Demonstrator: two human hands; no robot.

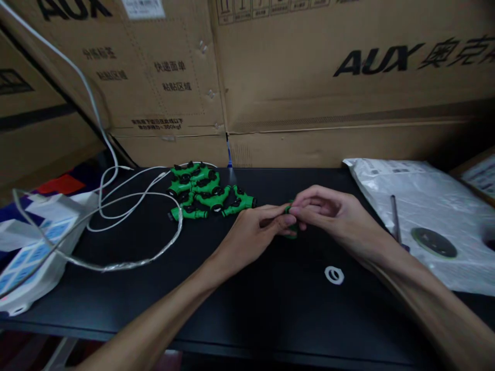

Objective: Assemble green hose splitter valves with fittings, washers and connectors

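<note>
A green hose connector (292, 233) is mostly hidden by my fingers, above the black table. My left hand (257, 226) is closed around it from the left, thumb on top. From the right, the fingertips of my right hand (323, 208) pinch its upper end; whether a small part sits between them I cannot tell. Left of my hands lies a cluster of several green Y-shaped hose connectors (209, 198) with black knobs. A white nut-like ring (334, 275) rests on the table below my right hand.
A white plastic mailer bag (436, 206) lies at the right, with a dark round disc (433, 242) and a thin dark rod (395, 219) on it. White cables (127, 267) and a power strip (54, 247) occupy the left. Large cardboard boxes (309, 103) wall off the back.
</note>
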